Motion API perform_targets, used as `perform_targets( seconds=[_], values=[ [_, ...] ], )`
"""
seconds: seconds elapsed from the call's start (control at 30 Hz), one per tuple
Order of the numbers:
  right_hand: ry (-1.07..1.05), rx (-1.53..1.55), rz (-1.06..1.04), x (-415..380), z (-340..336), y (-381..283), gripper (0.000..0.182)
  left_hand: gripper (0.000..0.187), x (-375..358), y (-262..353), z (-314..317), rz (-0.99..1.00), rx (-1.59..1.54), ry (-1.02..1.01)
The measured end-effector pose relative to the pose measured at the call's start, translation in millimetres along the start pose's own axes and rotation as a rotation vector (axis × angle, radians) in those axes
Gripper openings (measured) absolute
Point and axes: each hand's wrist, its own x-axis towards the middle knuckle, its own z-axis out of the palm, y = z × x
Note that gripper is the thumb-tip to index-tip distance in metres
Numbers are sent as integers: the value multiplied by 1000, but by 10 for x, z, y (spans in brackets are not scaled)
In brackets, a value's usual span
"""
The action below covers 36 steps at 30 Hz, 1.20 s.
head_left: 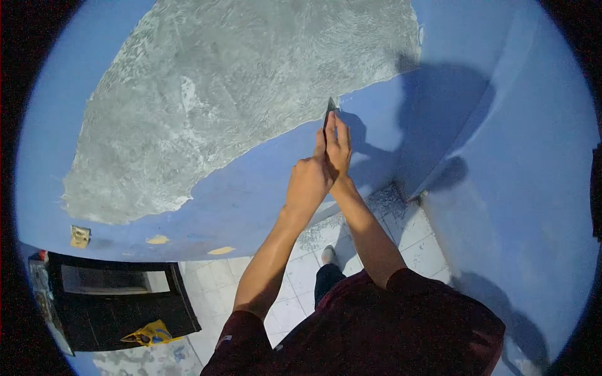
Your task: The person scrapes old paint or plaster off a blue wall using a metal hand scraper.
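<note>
Both my hands are together on a dark, thin-bladed scraper [331, 103], its tip against the blue wall [269, 166] at the lower edge of a large grey bare patch [238, 69]. My left hand [309, 178] is wrapped round the lower part of the tool, with one finger pointing up along it. Just right of it and overlapping it, my right hand [339, 147] has its fingers stretched up along the tool near the blade. The palms and most of the handle are hidden.
A wall socket [80, 236] is at the lower left. Below it stands a dark piece of furniture [119, 316] with a yellow bag [152, 333] on it. White floor tiles [295, 276] show below, with my foot [328, 254]. The wall corner is at the right.
</note>
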Motion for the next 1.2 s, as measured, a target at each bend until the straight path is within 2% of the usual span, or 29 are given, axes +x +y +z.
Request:
perform_targets(
  seconds=[0.27,0.37,0.43,0.53,0.77,0.97,1.03,1.2],
  values=[
    [-1,-36,0,19,10,10,54,69,7,-37,24,13,45,7],
    [6,-78,-21,65,9,41,54,74,70,-47,62,-17,-90,8],
    [2,-64,-15,73,-44,106,54,67,97,1,82,63,-46,38],
    [21,-104,-38,77,5,115,53,67,65,10,70,27,-9,37],
    [-3,20,-11,56,-104,55,54,70,36,60,59,-10,3,-36],
    [-15,-106,-81,109,-34,197,56,68,129,-32,71,46,-70,-20],
    [-23,-111,-51,27,-14,111,56,68,89,-74,66,-43,-89,-28],
    [-21,-90,-47,78,-20,154,56,66,56,35,57,-14,-77,-10]
  ],
)
